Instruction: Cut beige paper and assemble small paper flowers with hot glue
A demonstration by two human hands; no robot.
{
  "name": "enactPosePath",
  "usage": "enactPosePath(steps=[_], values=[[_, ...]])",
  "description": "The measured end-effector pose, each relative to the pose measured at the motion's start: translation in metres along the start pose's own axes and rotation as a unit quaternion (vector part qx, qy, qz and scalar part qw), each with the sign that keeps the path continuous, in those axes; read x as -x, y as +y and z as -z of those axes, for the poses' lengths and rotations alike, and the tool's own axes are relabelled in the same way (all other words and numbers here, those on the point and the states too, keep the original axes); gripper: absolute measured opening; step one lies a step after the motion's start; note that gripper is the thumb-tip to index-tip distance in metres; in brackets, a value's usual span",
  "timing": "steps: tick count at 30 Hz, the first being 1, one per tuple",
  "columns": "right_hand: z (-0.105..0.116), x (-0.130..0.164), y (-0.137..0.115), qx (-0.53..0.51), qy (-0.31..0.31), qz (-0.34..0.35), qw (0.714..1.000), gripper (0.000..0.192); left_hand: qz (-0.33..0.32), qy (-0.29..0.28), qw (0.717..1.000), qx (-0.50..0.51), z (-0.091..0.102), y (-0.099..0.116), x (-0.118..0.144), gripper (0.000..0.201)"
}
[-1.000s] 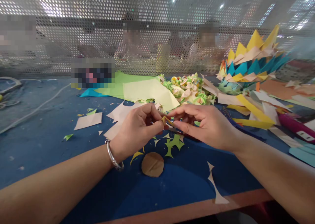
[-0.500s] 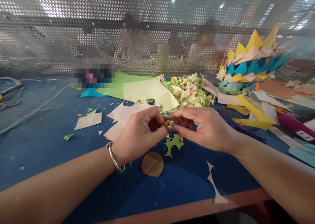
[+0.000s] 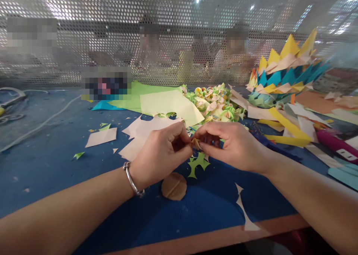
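Both hands are being held together just above the table, fingertips meeting. Left hand (image 3: 160, 154) and right hand (image 3: 233, 145) are each being closed narrowly on a small folded paper piece (image 3: 195, 143), which is being pinched between them and is mostly hidden by the fingers. Its folding appears to be under way, not finished; how much is left cannot be told. Just below the hands, a green cut-out (image 3: 198, 164) and a brown paper disc (image 3: 173, 186) are lying on the blue table (image 3: 50, 165). Beyond the hands, yellow-green sheets (image 3: 167, 103) and a heap of small folded flowers (image 3: 215, 105) are being kept. Far to the right, a spiky modular paper model (image 3: 282, 74) is standing. Behind everything, a perforated metal screen (image 3: 112, 31) is closing off the room.
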State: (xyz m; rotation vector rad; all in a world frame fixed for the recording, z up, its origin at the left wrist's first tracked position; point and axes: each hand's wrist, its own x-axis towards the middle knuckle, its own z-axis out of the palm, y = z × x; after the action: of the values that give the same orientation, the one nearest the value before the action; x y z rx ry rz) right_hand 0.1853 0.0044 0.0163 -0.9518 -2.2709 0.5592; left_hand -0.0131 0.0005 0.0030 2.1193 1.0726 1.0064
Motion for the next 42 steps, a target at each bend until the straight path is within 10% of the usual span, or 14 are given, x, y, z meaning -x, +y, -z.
enactPosePath(steps=[20,31,42], values=[[-0.001,0.000,-0.001,0.048,0.007,0.052,0.998,0.007,0.058,-0.016,0.990,0.128,-0.003,0.000,-0.002,0.010],[0.000,0.001,0.002,0.013,-0.001,0.040,0.999,0.005,0.180,-0.007,0.939,0.292,0.001,0.000,-0.008,0.011],[-0.002,0.005,-0.001,-0.054,-0.047,0.017,0.997,0.020,0.271,-0.115,0.890,0.348,0.012,-0.002,-0.013,0.006]])
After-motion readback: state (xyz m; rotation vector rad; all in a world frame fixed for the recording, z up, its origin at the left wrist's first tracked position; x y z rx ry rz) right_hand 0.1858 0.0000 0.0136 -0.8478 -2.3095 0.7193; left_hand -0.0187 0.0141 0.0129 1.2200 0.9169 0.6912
